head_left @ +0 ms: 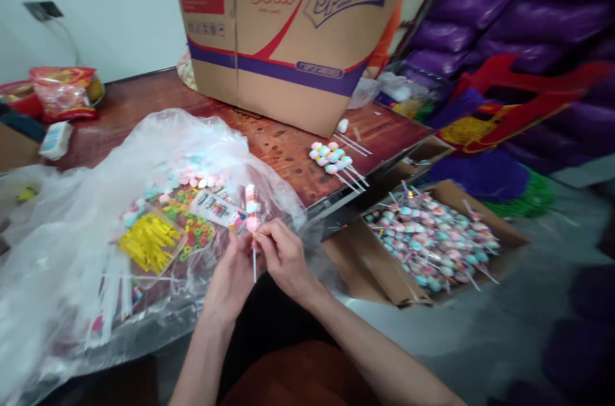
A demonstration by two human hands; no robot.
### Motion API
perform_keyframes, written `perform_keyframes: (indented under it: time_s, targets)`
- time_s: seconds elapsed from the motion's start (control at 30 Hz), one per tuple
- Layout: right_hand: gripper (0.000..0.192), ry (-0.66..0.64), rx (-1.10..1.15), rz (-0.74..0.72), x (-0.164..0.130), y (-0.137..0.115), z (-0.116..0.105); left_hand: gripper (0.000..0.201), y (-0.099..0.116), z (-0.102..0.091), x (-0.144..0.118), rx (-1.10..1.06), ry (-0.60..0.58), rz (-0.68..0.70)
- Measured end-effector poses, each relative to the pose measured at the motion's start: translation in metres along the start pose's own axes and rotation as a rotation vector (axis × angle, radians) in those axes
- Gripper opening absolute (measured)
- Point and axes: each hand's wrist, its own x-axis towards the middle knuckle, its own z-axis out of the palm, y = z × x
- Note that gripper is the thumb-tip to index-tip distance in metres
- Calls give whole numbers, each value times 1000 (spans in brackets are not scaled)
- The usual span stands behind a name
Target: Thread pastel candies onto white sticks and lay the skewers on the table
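A wrapped marshmallow stick (252, 209), pink, white and blue on a white stick, stands nearly upright between my hands. My left hand (229, 275) is closed around its lower part, just under the candy. The fingers of my right hand (287, 257) pinch at the wrapper's neck, where a bit of yellow-gold twist tie (265, 234) shows. Just beyond lie a printed wrapper (218, 209), green and orange candy rings (196, 227) and a clear tray of yellow twist ties (151, 243). Loose pink and blue marshmallows (192, 172) lie behind them on the plastic sheet (158, 127).
A big cardboard box (283, 82) stands at the back of the table (269, 143). Unwrapped marshmallow sticks (331, 157) lie near its right edge. Lower right, an open carton (369, 265) holds many finished-looking sticks (435, 239). White sticks (113, 303) lie front left. Purple bundles (509, 15) are stacked behind.
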Motion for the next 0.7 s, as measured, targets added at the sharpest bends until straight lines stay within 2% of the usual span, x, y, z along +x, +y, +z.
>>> perform_keyframes:
  time_s: [0.07, 0.13, 0.2, 0.27, 0.4, 0.5, 0.57, 0.63, 0.7]
  targets:
    - [20, 9, 88, 92, 0, -5, -7, 50, 5, 3, 3, 30, -89, -74]
    - [19, 5, 149, 135, 0, -9, -15, 53, 10, 7, 5, 28, -126, -94]
    - [18, -16, 186, 130, 0, -13, -26, 48, 13, 10, 7, 74, -101, -25]
    - [19, -24, 195, 126, 1, -17, -38, 44, 12, 13, 5, 208, -62, 82]
    - [20, 50, 158, 191, 2, -20, -62, 43, -2, 17, 0, 518, -18, 235]
    - [18, 103, 158, 178, -2, -20, -72, 38, -19, 22, 0, 652, 31, 185]
    - [18, 145, 195, 179, -8, -18, -77, 37, -30, 26, 3, 620, 31, 93]
    - [20, 197, 255, 261, -17, -14, -81, 35, -39, 30, 10, 577, 0, 8]
    - [24, 211, 362, 429, -29, -8, -85, 37, -51, 33, 19, 584, -14, -9]
